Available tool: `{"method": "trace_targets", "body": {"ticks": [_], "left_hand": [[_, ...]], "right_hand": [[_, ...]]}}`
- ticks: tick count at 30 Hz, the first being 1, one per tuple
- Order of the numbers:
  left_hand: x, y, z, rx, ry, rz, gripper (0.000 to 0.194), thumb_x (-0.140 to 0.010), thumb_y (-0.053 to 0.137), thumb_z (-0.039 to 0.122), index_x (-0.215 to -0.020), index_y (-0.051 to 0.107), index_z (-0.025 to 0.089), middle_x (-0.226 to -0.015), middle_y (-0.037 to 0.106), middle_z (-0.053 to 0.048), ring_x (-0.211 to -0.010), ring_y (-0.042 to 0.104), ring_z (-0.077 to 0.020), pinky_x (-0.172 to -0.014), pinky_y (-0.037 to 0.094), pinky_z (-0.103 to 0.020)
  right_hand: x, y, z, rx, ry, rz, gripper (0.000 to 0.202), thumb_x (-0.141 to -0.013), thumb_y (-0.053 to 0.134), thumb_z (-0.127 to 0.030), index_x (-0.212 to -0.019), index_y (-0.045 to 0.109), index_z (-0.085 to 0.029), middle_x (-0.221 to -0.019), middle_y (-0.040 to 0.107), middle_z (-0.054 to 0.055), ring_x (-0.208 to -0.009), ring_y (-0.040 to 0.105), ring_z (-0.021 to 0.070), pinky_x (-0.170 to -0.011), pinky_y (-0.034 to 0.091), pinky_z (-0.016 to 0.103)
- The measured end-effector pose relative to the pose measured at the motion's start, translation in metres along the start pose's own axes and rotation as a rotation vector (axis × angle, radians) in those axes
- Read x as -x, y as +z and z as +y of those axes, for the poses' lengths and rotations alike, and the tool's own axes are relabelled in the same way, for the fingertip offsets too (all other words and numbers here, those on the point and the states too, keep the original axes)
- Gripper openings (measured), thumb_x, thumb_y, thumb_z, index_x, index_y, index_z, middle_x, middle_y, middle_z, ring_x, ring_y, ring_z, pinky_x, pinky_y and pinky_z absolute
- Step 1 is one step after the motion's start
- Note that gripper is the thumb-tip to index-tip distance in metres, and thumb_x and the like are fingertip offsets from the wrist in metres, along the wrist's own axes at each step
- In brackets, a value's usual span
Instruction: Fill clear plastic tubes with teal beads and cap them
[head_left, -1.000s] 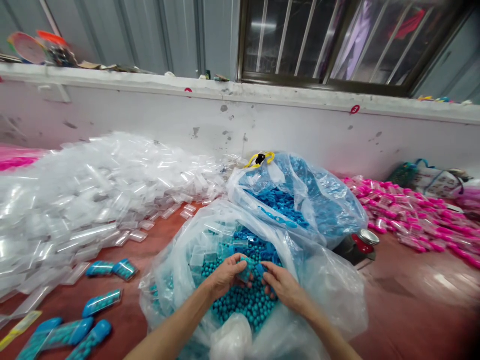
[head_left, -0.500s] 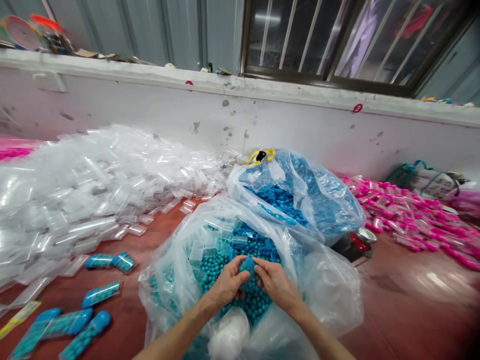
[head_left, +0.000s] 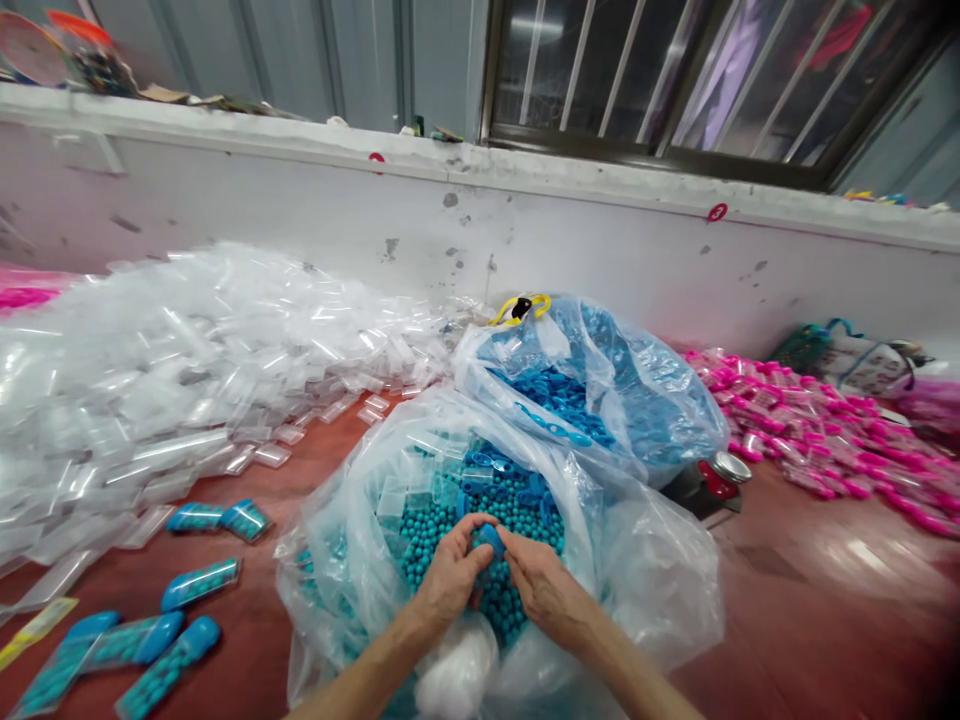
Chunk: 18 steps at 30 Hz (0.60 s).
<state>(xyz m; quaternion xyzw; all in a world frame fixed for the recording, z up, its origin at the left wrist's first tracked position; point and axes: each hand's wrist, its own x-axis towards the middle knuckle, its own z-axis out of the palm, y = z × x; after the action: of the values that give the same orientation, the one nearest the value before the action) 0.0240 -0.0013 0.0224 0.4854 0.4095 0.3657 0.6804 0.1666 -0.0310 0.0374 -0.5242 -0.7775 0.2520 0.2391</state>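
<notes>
Over the open clear plastic bag (head_left: 315,520) of teal beads (head_left: 427,535), both my hands meet at a small clear container with a blue cap (head_left: 491,540). My left hand (head_left: 454,570) is closed around the container, whose lower part is mostly hidden by the fingers. My right hand (head_left: 544,585) has its fingertips pressed against the cap's right side. Loose blue caps (head_left: 491,465) and clear empty containers (head_left: 401,490) lie on the beads inside the bag, just beyond my hands.
A heap of clear containers (head_left: 202,350) spreads on the left. Capped, bead-filled containers (head_left: 169,665) lie on the red surface. Behind the bead bag is a bag of blue caps (head_left: 637,400). Right of it are a red-and-silver object (head_left: 727,475) and a pink pile (head_left: 825,420).
My right fingers have shifted from pinching the cap's top to lying straighter along its right side. The blue cap has tilted and sits slightly lower. My left hand still holds the container.
</notes>
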Motion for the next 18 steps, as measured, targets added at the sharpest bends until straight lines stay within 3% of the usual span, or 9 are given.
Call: {"method": "trace_targets", "body": {"ticks": [3,5,9,12,15,18], "left_hand": [[0.002,0.002,0.001,-0.045,-0.006,0.066,0.04,-0.068,0.053,0.04,-0.1,0.044,0.018,-0.055,0.041,0.01,-0.028,0.03,-0.0018,-0.028,0.026,-0.017],[0.004,0.0,0.003,-0.065,-0.031,0.053,0.043,-0.07,0.051,0.043,-0.103,0.042,0.018,-0.053,0.043,0.01,-0.028,0.034,-0.0032,-0.028,0.026,-0.017],[0.008,-0.011,0.008,-0.068,-0.064,-0.105,0.049,-0.07,0.05,0.048,-0.108,0.036,0.018,-0.049,0.044,0.009,-0.031,0.043,-0.0066,-0.029,0.026,-0.015],[0.01,-0.015,0.01,-0.085,-0.058,-0.137,0.049,-0.072,0.05,0.048,-0.108,0.036,0.018,-0.051,0.044,0.01,-0.031,0.043,-0.0062,-0.029,0.025,-0.015],[0.011,-0.011,0.012,-0.11,-0.038,-0.113,0.052,-0.073,0.05,0.044,-0.116,0.034,0.018,-0.054,0.043,0.01,-0.03,0.039,-0.005,-0.03,0.028,-0.016],[0.012,-0.004,0.014,-0.091,0.0,-0.003,0.056,-0.076,0.048,0.039,-0.126,0.03,0.021,-0.061,0.047,0.008,-0.032,0.036,-0.0037,-0.034,0.031,-0.018]], "right_hand": [[0.001,0.001,0.001,0.008,-0.006,0.014,0.038,-0.087,0.031,-0.021,-0.12,0.047,-0.017,-0.103,0.059,0.01,-0.097,0.053,0.0189,-0.086,0.04,0.03],[-0.002,-0.006,0.002,-0.044,0.009,-0.009,0.035,-0.085,0.034,-0.022,-0.116,0.051,-0.019,-0.099,0.06,0.008,-0.095,0.054,0.0186,-0.085,0.041,0.031],[-0.015,-0.023,0.012,-0.309,0.179,-0.035,0.025,-0.076,0.051,-0.026,-0.098,0.06,-0.019,-0.081,0.06,0.001,-0.067,0.055,0.0139,-0.063,0.047,0.026],[-0.025,-0.023,0.017,-0.531,0.303,0.052,0.039,-0.066,0.059,-0.022,-0.104,0.056,-0.016,-0.081,0.06,0.0,-0.06,0.054,0.0124,-0.053,0.046,0.024],[-0.028,-0.013,0.009,-0.634,0.318,0.154,0.047,-0.069,0.056,-0.024,-0.115,0.05,-0.015,-0.091,0.062,0.004,-0.072,0.058,0.0161,-0.062,0.049,0.027],[-0.022,-0.003,-0.007,-0.535,0.203,0.113,0.044,-0.078,0.048,-0.029,-0.12,0.048,-0.016,-0.107,0.059,0.008,-0.099,0.054,0.0211,-0.083,0.045,0.035]]}}
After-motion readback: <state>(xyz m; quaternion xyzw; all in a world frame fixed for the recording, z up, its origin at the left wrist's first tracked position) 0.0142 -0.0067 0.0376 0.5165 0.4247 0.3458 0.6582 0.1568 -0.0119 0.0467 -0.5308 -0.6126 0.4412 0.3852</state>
